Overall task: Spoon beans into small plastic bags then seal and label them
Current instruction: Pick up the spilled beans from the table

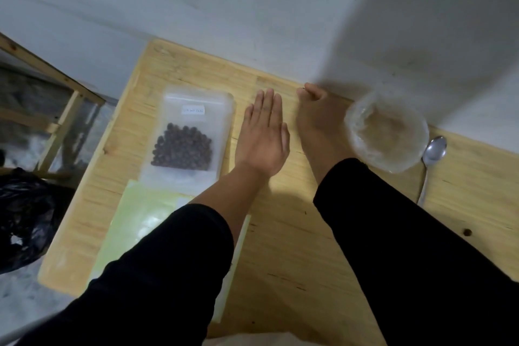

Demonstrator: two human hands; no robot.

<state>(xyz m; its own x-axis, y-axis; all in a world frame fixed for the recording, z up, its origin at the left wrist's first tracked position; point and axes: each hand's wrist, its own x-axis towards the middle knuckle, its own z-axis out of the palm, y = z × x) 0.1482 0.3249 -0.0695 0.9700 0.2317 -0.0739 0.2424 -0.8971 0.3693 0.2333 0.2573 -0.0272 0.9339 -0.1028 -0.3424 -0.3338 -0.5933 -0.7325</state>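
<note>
A clear plastic bag (193, 135) lies flat on the wooden table (295, 247), with dark beans (182, 150) in its lower half and a small white label (193, 110) near its top. My left hand (262, 136) rests flat just right of the bag, fingers straight and holding nothing. My right hand (317, 118) lies further right near the wall, fingers curled under; whether it holds anything is hidden. A clear glass bowl (387, 132) sits right of that hand and looks empty. A metal spoon (431, 161) lies beside the bowl.
A pale green sheet (146, 219) lies under my left forearm, below the bag. A white wall runs along the table's far edge. A wooden frame (53, 87) and a black plastic bag (25, 216) stand left of the table on the floor.
</note>
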